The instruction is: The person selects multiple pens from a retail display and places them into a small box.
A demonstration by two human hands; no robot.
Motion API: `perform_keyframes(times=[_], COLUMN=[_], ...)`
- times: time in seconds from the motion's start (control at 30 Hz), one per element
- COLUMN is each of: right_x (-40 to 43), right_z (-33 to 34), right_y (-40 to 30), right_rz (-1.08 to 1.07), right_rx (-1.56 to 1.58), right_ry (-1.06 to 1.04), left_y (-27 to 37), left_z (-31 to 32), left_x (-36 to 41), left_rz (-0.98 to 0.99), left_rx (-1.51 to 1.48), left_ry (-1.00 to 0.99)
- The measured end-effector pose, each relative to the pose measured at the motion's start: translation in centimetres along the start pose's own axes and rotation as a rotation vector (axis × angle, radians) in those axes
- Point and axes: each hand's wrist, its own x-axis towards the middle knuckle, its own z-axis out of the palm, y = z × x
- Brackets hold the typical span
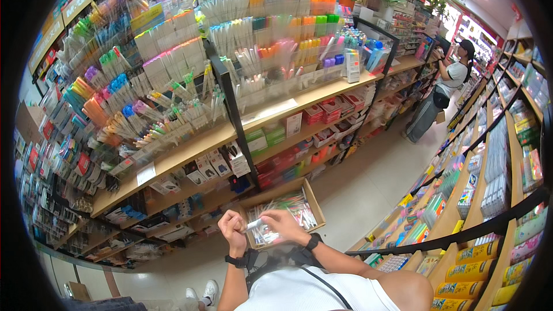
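Observation:
A white marker pen (pixel 254 224) lies level between my two hands, above an open cardboard box (pixel 316 207) full of loose pens. My left hand (pixel 233 226) is closed round the pen's left end. The fingers of my right hand (pixel 283 223) grip its other end. Part of the pen is hidden inside the fingers. A black strap sits on each wrist.
Tiered clear racks of pens (pixel 268 34) stand on a wooden shelf (pixel 190 147) ahead. Sloping shelves of stationery (pixel 466 224) run along the right. Another person (pixel 449 77) stands farther down the aisle. White shoes (pixel 211 291) show at the lower left.

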Motion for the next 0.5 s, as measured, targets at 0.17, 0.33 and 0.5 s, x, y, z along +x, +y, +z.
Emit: perform_keyframes(times=[0.17, 0.33, 0.5], right_x=[-0.16, 0.2, 0.59], right_z=[0.33, 0.25, 0.65], right_y=[-0.38, -0.35, -0.41], right_rz=[-0.084, -0.064, -0.088], right_rx=[-0.003, -0.028, -0.029], right_ry=[0.047, 0.038, 0.044], left_y=[0.08, 0.18, 0.56], left_z=[0.0, 0.19, -0.01], left_x=[-0.01, 0.11, 0.26], left_rz=[-0.002, -0.016, -0.011], left_rx=[0.019, 0.017, 0.021], left_ry=[-0.02, 0.001, 0.015])
